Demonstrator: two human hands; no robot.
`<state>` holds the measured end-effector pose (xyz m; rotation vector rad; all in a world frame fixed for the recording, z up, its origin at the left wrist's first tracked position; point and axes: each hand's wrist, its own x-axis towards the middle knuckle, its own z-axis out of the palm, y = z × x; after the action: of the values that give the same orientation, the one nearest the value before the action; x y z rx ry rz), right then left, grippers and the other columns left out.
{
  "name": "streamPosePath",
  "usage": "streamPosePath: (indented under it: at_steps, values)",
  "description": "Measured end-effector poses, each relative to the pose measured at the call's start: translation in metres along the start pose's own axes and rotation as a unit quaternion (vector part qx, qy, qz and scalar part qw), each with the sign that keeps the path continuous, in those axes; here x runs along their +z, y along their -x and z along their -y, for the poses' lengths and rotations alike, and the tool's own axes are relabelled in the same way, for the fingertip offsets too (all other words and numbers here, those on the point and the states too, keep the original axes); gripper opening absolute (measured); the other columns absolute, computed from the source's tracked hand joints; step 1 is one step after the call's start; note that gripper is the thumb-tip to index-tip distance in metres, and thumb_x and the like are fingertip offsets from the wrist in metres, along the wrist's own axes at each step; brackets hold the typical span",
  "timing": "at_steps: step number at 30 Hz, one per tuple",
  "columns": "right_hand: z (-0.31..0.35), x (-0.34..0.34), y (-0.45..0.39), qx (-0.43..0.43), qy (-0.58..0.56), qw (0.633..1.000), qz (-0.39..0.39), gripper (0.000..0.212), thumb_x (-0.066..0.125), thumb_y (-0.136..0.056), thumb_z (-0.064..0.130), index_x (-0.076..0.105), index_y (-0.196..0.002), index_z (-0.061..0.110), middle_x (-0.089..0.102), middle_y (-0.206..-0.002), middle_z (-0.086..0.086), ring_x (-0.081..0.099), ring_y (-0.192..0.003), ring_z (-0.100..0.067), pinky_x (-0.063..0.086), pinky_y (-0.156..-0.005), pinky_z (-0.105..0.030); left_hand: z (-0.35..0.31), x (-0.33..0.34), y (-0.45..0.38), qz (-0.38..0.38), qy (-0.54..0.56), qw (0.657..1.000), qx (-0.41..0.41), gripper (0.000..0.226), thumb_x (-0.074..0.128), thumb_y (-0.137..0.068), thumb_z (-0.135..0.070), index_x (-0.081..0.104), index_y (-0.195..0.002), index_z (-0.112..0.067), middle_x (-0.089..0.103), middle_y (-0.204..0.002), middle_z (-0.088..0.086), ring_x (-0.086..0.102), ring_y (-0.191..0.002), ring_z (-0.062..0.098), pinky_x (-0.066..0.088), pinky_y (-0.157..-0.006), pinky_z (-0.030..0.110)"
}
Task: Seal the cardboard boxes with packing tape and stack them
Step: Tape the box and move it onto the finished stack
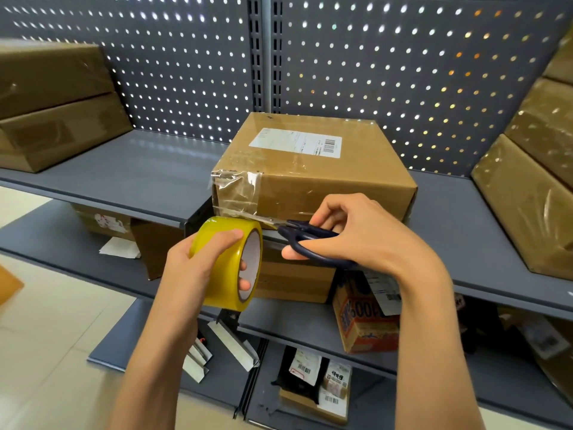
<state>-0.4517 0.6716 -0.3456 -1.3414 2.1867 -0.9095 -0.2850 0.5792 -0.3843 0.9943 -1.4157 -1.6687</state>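
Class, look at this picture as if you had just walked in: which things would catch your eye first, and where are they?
The yellow tape roll, gripped in the left hand at centre front, stands out first. Beside it the right hand holds dark-handled scissors, blades at the clear strip stretched from the roll to the cardboard box. That box sits mid-shelf, label on top, before the perforated back panel.
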Motion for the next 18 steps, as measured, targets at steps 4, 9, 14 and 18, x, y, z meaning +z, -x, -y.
streamPosePath:
  at_steps: [4, 9, 14, 18]
  values:
    - [-0.0028, 0.0018, -0.0018, -0.007, -0.002, 1.000, -0.015, 0.050, 0.084, -0.047, 0.060, 0.067, -0.078, 0.024, 0.067, -0.071, 0.010, 0.051, -0.055, 0.004, 0.043, -0.055, -0.015, -0.0001, -0.0003, -0.0003, -0.001, -0.006, 1.000, 0.002, 0.016, 0.061, -0.085, -0.022, 0.064, -0.088, -0.006, 0.061, -0.051, 0.001, 0.057, -0.038, 0.012, 0.047, -0.038, 0.020]
    - [-0.0034, 0.0027, -0.0023, -0.018, -0.003, 0.999, -0.030, 0.047, 0.086, -0.046, 0.055, 0.068, -0.074, 0.022, 0.063, -0.067, 0.010, 0.048, -0.052, 0.002, 0.040, -0.052, -0.014, 0.0011, -0.0023, -0.0012, 0.002, -0.005, 1.000, -0.001, 0.019, 0.061, -0.085, -0.024, 0.063, -0.087, -0.005, 0.061, -0.053, 0.003, 0.057, -0.038, 0.016, 0.052, -0.042, 0.024]
    - [-0.0021, 0.0025, -0.0028, -0.028, 0.000, 0.999, -0.032, 0.046, 0.088, -0.048, 0.050, 0.068, -0.074, 0.018, 0.062, -0.066, 0.007, 0.048, -0.050, 0.003, 0.039, -0.048, -0.009, 0.0008, -0.0023, -0.0007, 0.000, -0.004, 1.000, -0.001, 0.017, 0.061, -0.085, -0.023, 0.062, -0.084, -0.006, 0.060, -0.052, 0.004, 0.057, -0.039, 0.017, 0.051, -0.041, 0.024]
    - [-0.0024, 0.0038, -0.0022, -0.024, -0.002, 0.999, -0.035, 0.044, 0.088, -0.049, 0.048, 0.068, -0.073, 0.018, 0.062, -0.066, 0.007, 0.048, -0.052, 0.001, 0.041, -0.052, -0.014, 0.0004, -0.0018, 0.0011, -0.003, 0.000, 1.000, 0.000, 0.018, 0.061, -0.085, -0.023, 0.062, -0.081, -0.006, 0.059, -0.050, 0.004, 0.057, -0.038, 0.016, 0.050, -0.040, 0.022]
